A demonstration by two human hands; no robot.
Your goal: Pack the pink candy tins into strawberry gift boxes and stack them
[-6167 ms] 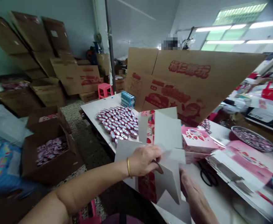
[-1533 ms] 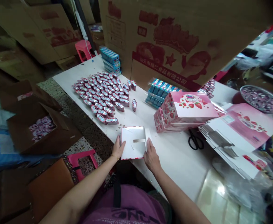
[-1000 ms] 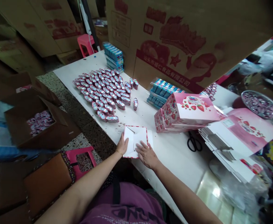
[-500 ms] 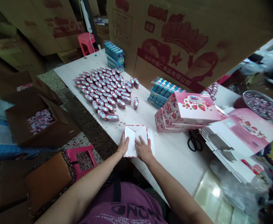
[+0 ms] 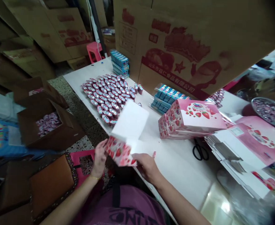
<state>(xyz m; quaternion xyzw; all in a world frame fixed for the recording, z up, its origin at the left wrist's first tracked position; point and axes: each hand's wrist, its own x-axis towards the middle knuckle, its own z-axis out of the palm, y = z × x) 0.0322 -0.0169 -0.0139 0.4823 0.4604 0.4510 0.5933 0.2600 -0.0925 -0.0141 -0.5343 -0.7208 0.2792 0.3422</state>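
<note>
A small strawberry-print carton [image 5: 119, 152], tilted and blurred, is held at the table's near edge, its white inner flap [image 5: 132, 120] swung up and away from me. My right hand [image 5: 148, 167] grips its right end, thumb on top. At the carton's left corner is my left hand [image 5: 99, 159], fingers curled against the edge. Just beyond the flap stand rows of small oval foil-topped cups [image 5: 106, 93], partly covered by it. To the right lie closed pink strawberry boxes [image 5: 193, 115], stacked.
Black scissors [image 5: 200, 151] and flattened pink cartons [image 5: 236, 147] lie on the right. A metal bowl [image 5: 270, 111] holds wrapped pieces. Blue packs [image 5: 166, 95] stand before a large cardboard box [image 5: 186, 47]. Left, on the floor, is an open carton [image 5: 50, 128] beside a stool [image 5: 53, 184].
The carton has been lifted and tipped from lying flat, so its printed side now shows. Its white flap has swung up over the nearest cups. My left hand has moved left and down.
</note>
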